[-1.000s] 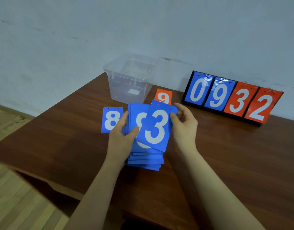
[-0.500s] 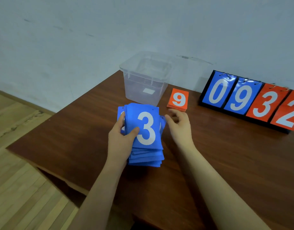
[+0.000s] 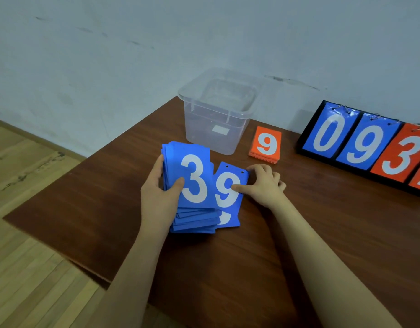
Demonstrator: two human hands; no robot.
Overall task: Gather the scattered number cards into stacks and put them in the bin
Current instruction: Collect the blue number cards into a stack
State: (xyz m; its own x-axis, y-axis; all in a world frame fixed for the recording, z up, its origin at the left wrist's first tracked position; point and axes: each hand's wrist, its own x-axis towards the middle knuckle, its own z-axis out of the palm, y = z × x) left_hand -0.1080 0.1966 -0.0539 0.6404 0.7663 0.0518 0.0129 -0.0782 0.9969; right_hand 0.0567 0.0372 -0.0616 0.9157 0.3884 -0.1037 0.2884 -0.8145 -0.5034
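**Inspector:** State each grip, and what has just changed.

**Me:** My left hand (image 3: 160,197) holds the blue card stack (image 3: 192,200), thumb curled over the top card, the "3", fingers wrapped along the stack's far-left edge. My right hand (image 3: 263,185) pinches a single blue "9" card (image 3: 229,192), thumb on its face, fingers bent behind its right edge. Half a second ago that card was not in view and my right hand lay empty just right of the stack; a second ago the "3" was being laid on top. Now the "9" sits immediately right of the stack, its left edge tucked under it.

**Inspector:** Meaning for the task?

**Me:** In my judgement the blue stack is not yet squared; lower cards fan out at its near end. This "9" has to be merged before anything goes in.

**Inspector:** Orientation?

**Me:** Both stack and card lie with the long axis running away from me, digits upright to my view, punched holes at the far end. The "9" is skewed slightly clockwise against the stack.

**Inspector:** Remaining items?

**Me:** The clear plastic bin (image 3: 218,117) stands just beyond my left grip, apparently empty. An orange card stack (image 3: 266,145) topped "9" rests on the worktop (image 3: 85,209) beyond my right grip. The scoreboard stand (image 3: 360,143) stands further right.
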